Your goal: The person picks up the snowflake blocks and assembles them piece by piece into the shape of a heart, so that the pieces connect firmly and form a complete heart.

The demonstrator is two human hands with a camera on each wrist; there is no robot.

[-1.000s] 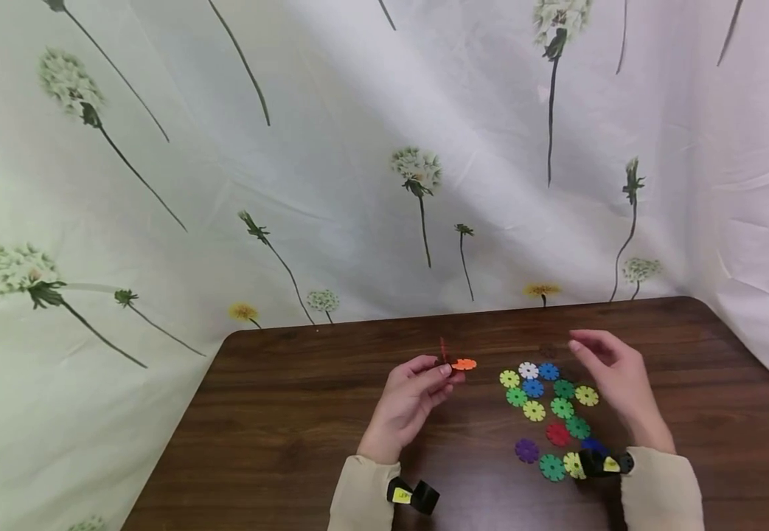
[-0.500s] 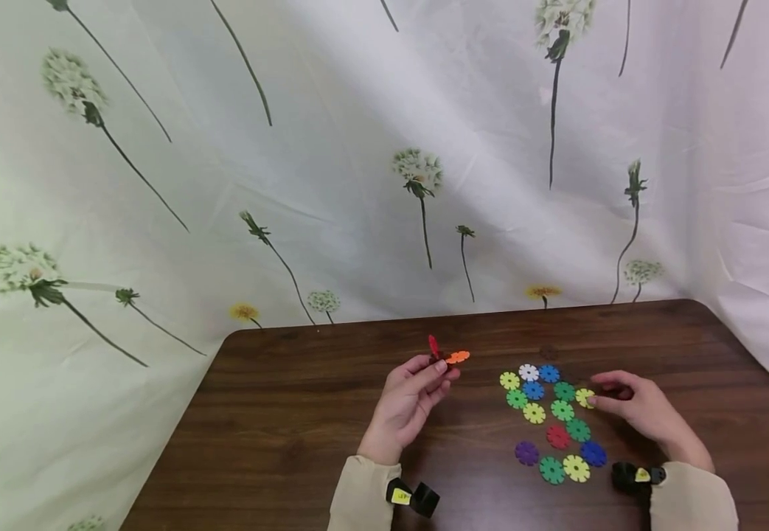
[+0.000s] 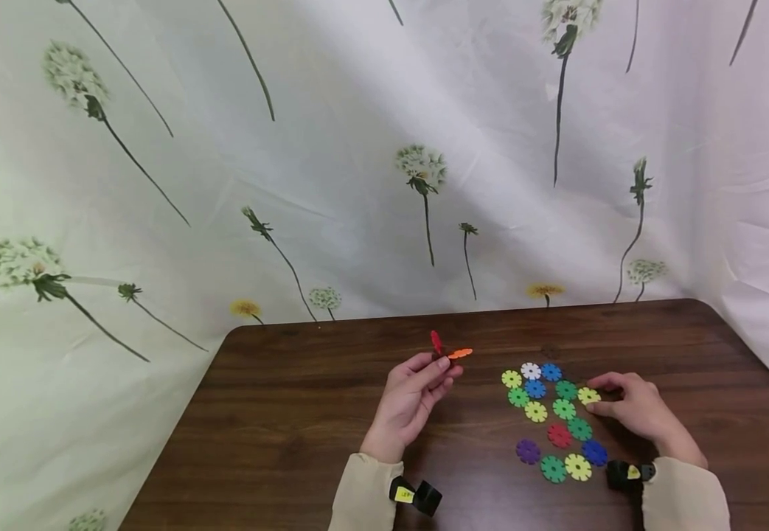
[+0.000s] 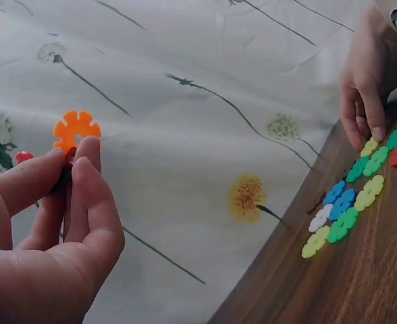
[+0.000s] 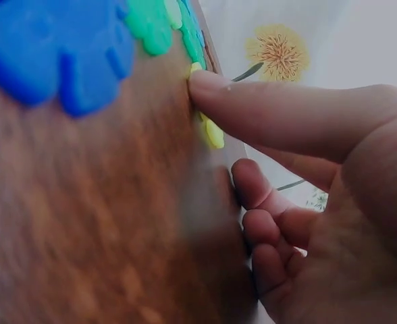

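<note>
My left hand holds a small joined cluster above the table, pinched between thumb and fingertips. In it an orange notched disc points right and a red disc stands up, with a dark piece between them mostly hidden by the fingers. The left wrist view shows the orange disc facing the camera. On the table, my right hand has thumb and forefinger at opposite edges of a yellow disc. That disc is partly hidden behind the thumb in the right wrist view.
Several flat discs lie between the hands, among them a white one, a red one, a purple one and a blue one. A flowered cloth hangs behind the brown table.
My right hand has come down toward me from the table's far side to the yellow disc and grips its edges. The cluster in my left hand has tilted, its red disc showing more.
</note>
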